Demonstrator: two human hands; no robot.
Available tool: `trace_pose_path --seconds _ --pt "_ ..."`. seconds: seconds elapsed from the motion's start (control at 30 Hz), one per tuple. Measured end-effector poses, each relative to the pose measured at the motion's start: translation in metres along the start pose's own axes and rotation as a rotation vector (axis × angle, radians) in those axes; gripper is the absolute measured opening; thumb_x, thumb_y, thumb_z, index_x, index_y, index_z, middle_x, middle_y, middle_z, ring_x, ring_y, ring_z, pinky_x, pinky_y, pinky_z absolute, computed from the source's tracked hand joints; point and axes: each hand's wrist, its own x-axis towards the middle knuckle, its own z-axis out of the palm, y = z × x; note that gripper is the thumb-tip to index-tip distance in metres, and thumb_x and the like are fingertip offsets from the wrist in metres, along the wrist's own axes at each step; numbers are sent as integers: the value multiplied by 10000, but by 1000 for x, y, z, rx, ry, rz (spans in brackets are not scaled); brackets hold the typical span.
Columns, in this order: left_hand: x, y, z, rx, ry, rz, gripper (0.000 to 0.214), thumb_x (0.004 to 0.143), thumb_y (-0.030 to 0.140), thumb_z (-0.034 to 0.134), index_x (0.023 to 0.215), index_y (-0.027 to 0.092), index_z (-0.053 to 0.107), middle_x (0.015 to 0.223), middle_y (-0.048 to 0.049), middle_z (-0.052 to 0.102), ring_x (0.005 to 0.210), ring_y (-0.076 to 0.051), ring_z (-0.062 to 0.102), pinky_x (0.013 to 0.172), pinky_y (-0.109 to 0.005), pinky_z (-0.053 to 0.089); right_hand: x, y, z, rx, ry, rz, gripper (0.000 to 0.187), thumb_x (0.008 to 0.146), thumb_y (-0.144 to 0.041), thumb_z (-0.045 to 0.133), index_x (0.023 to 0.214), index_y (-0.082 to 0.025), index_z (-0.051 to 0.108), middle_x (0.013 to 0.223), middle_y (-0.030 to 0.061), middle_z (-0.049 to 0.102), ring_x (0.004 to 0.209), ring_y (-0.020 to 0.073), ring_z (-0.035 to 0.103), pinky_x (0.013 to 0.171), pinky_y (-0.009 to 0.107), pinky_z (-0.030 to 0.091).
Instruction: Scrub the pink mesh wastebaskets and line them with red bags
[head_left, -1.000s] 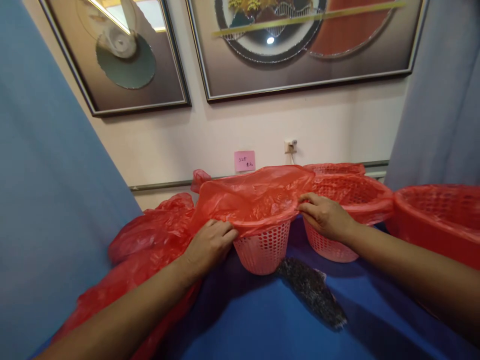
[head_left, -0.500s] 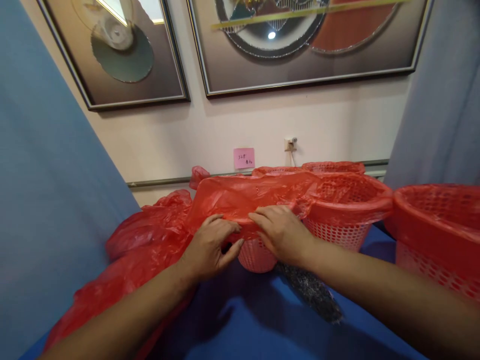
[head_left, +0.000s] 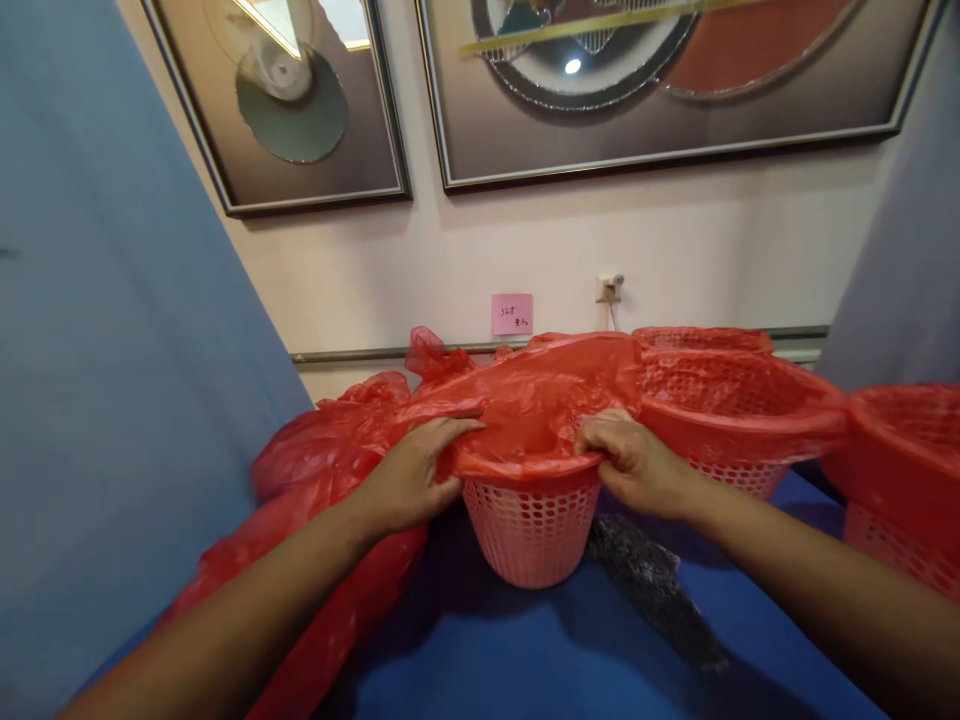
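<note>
A pink perforated plastic basket (head_left: 531,535) stands upright on the blue table. A thin red plastic bag (head_left: 536,390) lies across its mouth and folds over the front rim. At the left side of the rim, my left hand (head_left: 416,475) grips the bag, fingers above and thumb lower down. My right hand (head_left: 637,465) has its fingers curled on the bag at the right side of the rim. The inside of the basket is hidden beneath the plastic.
More bag-lined baskets stand to the right, including a near one (head_left: 907,480). Crumpled red bags (head_left: 330,460) are heaped at left. A dark, shiny wrapped bundle (head_left: 660,590) lies on the blue table (head_left: 487,660). Behind is a wall with a pink note (head_left: 512,314).
My hands have moved apart along the rim, the right one going rightward and curling its fingers. The bag now covers the front rim, and more of the basket shows.
</note>
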Motion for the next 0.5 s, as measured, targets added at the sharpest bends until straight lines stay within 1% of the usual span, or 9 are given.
trace_pose_path --seconds 0.07,0.1,0.17,0.23,0.27,0.33,0.4,0.43,0.5 --pt "-2 3 -1 -34 -29 -2 547 792 182 625 1331 219 541 1440 -109 564 1315 -295 540 1112 -533 437 -7 2 -5 -15 26 22 302 645 26 412 784 -226 505 742 -17 609 736 161 556 765 331 409" --pt "-4 4 -1 -49 -41 -2 549 803 198 641 1341 230 535 1456 -107 549 1332 -296 525 1119 -539 428 -10 0 -7 -35 40 36 313 669 21 420 825 -230 524 777 -8 625 769 172 573 780 347 424" --pt "-6 4 -2 -89 -55 0 566 824 241 673 1368 248 517 1493 -106 512 1372 -299 487 1134 -549 409 -16 -7 -6 -85 78 43 375 732 -11 459 1013 -239 557 976 42 665 944 219 610 867 412 455" --pt "-7 3 -4 -137 -57 8 610 837 283 696 1408 264 482 1525 -107 476 1406 -299 450 1153 -556 384 -24 -19 1 -147 149 9 477 796 -73 525 1241 -243 497 1258 111 598 1181 277 558 986 496 439" --pt "-7 2 -6 -161 -53 11 637 840 306 707 1428 271 464 1534 -107 465 1417 -298 438 1161 -559 373 -30 -25 6 -191 193 -31 509 820 -109 563 1299 -250 464 1336 127 548 1248 294 520 1024 522 424" --pt "-6 -1 -11 -211 -49 14 676 842 354 723 1453 283 442 1539 -107 462 1426 -299 429 1166 -564 363 -42 -33 22 -305 268 -135 494 846 -162 624 1300 -280 470 1335 114 538 1246 291 518 1045 533 420" --pt "-4 -5 -15 -274 -52 24 636 856 384 710 1438 291 471 1523 -102 487 1421 -300 440 1161 -568 368 -52 -36 39 -431 312 -216 436 850 -163 657 1241 -301 523 1261 87 577 1192 271 542 1039 517 432" --pt "-3 -6 -17 -304 -49 27 583 871 387 691 1414 292 503 1512 -98 502 1414 -300 449 1155 -569 376 -56 -35 46 -487 334 -225 416 848 -154 667 1216 -304 545 1244 82 587 1183 270 542 1031 509 439" --pt "-2 -7 -17 -339 -39 24 463 897 376 655 1344 283 577 1494 -97 524 1399 -299 469 1142 -568 393 -59 -31 56 -562 387 -192 400 841 -126 674 1183 -307 576 1263 84 587 1199 284 529 1012 506 447"
